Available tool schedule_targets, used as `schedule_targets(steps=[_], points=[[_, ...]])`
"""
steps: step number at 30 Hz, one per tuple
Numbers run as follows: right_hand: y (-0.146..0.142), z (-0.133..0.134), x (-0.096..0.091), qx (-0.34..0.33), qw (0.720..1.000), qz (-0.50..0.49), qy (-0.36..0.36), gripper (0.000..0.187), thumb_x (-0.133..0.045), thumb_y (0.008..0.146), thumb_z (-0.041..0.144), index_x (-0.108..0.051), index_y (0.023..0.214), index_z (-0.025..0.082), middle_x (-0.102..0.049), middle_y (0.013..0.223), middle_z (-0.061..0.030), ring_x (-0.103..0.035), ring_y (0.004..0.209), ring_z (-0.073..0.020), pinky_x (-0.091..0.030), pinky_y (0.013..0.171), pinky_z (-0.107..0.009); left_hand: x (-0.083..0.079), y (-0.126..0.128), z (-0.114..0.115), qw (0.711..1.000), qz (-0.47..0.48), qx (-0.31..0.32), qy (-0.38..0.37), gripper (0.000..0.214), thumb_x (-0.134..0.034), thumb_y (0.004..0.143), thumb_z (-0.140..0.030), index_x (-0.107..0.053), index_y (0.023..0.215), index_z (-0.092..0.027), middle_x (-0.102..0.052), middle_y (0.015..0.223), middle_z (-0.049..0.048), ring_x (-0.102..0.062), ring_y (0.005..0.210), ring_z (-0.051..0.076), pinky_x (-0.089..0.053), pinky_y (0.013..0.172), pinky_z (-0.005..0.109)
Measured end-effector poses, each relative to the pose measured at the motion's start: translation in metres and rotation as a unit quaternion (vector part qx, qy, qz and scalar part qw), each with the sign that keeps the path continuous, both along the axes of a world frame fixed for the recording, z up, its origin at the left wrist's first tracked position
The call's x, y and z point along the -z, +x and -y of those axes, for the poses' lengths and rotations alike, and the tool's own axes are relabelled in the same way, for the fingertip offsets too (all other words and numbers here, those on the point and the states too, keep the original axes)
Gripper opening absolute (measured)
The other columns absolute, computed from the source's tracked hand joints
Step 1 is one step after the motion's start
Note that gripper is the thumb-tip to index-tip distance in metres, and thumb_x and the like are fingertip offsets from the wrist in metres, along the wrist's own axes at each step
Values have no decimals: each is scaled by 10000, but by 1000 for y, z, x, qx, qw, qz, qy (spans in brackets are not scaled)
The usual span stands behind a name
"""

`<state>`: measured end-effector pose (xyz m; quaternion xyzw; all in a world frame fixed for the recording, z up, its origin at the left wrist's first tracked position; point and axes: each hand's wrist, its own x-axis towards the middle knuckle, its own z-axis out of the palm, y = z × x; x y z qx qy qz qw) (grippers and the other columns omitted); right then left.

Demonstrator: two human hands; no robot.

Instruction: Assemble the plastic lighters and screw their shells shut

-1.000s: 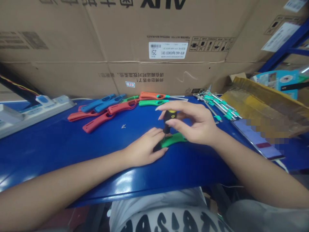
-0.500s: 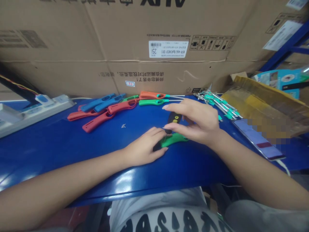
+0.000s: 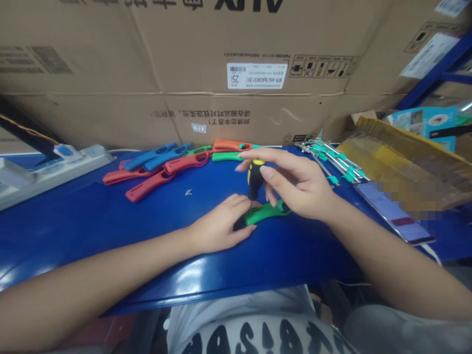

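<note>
A green plastic handle lies on the blue table in front of me. My left hand rests on its near end, fingers curled down over it and pressing it to the table. My right hand pinches a small screwdriver with a black grip and yellow cap. The screwdriver stands nearly upright with its tip on the green handle.
Several red, blue, green and orange handles lie at the back of the table. A bundle of metal rods with green ends lies at the right, by a phone. Large cardboard boxes stand behind; a power strip lies at the left.
My right hand tilted the screwdriver over and flattened, then brought it upright again with the tip on the green handle. My left hand has stayed in place.
</note>
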<state>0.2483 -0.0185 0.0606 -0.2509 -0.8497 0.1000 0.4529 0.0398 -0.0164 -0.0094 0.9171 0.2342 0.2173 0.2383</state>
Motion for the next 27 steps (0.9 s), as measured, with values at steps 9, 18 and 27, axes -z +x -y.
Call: schedule_targets(steps=[9, 18, 27], points=[[0, 0, 2, -8, 996, 14, 89, 309, -499, 1017, 243, -645, 1281, 175, -695, 1174, -109, -693, 953, -182, -595, 779, -311, 3, 0, -1, 1000, -1, -1, 13, 365, -585, 967, -273, -545, 1317, -180, -617, 1221, 116, -559, 1180, 276, -470, 1064, 452], [-1, 2, 1, 21, 989, 22, 146, 272, -623, 972, 339, -689, 1187, 186, -716, 980, -77, -682, 878, -180, -581, 759, -302, 5, -1, -1, 1000, -11, -8, 20, 303, -585, 970, -289, -578, 1242, -157, -641, 1149, 114, -594, 1096, 265, -513, 985, 428], [4, -8, 6, 15, 989, -7, 150, 274, -677, 936, 313, -692, 1192, 215, -658, 874, -33, -624, 749, -151, -573, 706, -297, 2, 0, -1, 1000, -1, 1, 5, 382, -590, 969, -273, -542, 1335, -173, -617, 1234, 108, -549, 1184, 259, -463, 1074, 431]])
